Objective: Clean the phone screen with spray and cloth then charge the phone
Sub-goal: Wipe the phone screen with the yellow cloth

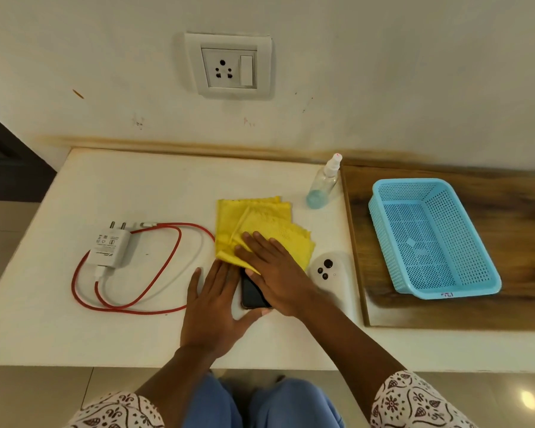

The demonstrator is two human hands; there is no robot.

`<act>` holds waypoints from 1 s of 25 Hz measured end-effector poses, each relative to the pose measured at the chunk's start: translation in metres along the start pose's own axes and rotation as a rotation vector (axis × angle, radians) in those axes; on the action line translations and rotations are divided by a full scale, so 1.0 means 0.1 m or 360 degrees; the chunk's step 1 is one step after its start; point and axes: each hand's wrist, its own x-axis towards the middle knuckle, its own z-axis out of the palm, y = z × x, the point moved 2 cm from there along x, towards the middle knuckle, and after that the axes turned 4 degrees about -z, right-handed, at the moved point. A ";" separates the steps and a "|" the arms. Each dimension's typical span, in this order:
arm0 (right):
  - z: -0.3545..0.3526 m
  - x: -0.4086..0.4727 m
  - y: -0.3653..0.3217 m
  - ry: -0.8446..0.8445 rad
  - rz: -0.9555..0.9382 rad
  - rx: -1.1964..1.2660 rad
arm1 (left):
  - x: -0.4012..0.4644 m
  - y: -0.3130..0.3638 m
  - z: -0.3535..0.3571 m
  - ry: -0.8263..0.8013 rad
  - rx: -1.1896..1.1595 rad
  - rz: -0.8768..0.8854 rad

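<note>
A dark phone lies screen up on the white table, mostly covered. My left hand rests flat along its left side, thumb at its near end, holding it steady. My right hand presses flat on the yellow cloth, which covers the phone's far end. A clear spray bottle with blue liquid stands behind the cloth. A white charger with a red cable lies to the left. A wall socket is above.
A white phone case with camera holes lies right of my right hand. A blue plastic basket sits on a wooden board at the right. The table's near edge is by my knees.
</note>
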 end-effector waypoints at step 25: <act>-0.12 -0.78 -0.58 -0.0055 0.0515 0.1218 | -0.03 0.04 -0.11 0.0067 -0.0154 0.0149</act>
